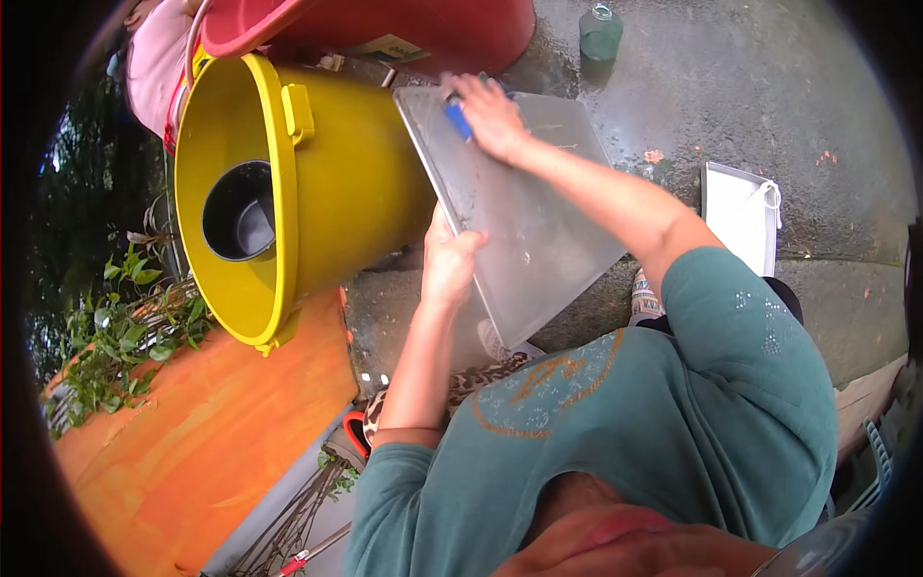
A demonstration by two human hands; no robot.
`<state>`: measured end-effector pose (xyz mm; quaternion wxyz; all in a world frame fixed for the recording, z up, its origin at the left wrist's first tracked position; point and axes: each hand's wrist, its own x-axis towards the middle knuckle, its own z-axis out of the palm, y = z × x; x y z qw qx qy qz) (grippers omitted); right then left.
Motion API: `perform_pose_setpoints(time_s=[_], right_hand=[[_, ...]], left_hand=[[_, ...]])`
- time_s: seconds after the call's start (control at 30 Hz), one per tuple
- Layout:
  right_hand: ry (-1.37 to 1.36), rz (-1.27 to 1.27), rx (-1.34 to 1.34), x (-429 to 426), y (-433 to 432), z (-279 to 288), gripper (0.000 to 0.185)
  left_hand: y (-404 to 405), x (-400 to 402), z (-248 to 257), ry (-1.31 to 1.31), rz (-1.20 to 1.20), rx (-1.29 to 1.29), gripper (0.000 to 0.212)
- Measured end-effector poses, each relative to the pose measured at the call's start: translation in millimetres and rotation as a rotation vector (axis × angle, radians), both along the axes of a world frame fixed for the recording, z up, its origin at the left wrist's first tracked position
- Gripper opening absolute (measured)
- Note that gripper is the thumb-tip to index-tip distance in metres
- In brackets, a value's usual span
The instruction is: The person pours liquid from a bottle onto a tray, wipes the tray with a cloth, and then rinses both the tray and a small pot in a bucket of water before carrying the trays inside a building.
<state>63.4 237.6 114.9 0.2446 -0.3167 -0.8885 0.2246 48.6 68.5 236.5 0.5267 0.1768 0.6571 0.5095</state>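
Note:
A flat translucent panel (pixel 533 216) with a raised rim stands tilted before me. My left hand (pixel 451 263) grips its left edge, thumb on the face and fingers behind. Near the panel's top, my right hand (pixel 494 119) presses a blue scrubbing pad or sponge (pixel 458 121) on the surface; the hand is slightly blurred and a dark green part shows by its fingertips. Beside the panel is a large yellow plastic bin (pixel 353 173), with a black bowl or pot (pixel 239 210) inside it.
A big red tub (pixel 461 36) lies beyond the yellow bin. On the wet concrete are a green-tinted bottle (pixel 601 36) and a white tray-like piece (pixel 739 216) with a cord. A person in pink (pixel 155 65) is at the upper left, above leafy plants (pixel 130 332) and an orange wall (pixel 216 433).

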Motion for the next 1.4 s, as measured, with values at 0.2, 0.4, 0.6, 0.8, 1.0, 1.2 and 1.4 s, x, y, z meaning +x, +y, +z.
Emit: perform_pose_setpoints(time_s=[0.2, 0.4, 0.6, 0.8, 1.0, 1.2, 1.4], right_hand=[[0.426, 0.141, -0.311, -3.5, -69.9, 30.2, 0.049], [0.102, -0.189, -0.187, 39.6, -15.0, -69.5, 0.051], [0.211, -0.228, -0.264, 36.3, -55.7, -42.9, 0.031], [0.346, 0.011, -0.097, 6.1, -51.3, -2.9, 0.044], [0.048, -0.371, -0.341, 79.5, 29.1, -207.3, 0.047], [-0.176, -0.693, -0.697, 80.3, -38.5, -199.4, 0.057], [0.211, -0.179, -0.298, 24.1, -42.3, -92.9, 0.049]], left_hand=[[-4.3, -14.5, -5.5, -0.029, 0.025, -0.061, 0.061], [-8.5, -23.9, -13.1, 0.090, -0.011, -0.026, 0.052], [-13.6, -19.2, -20.9, -0.064, 0.271, -0.086, 0.037], [-3.5, -19.5, -10.9, -0.082, 0.160, -0.018, 0.055], [-4.5, -19.8, -13.8, 0.087, 0.112, -0.109, 0.053], [-9.5, -27.5, -20.6, 0.148, 0.202, -0.139, 0.045], [-11.8, -29.1, -22.3, 0.085, 0.211, -0.162, 0.040]])
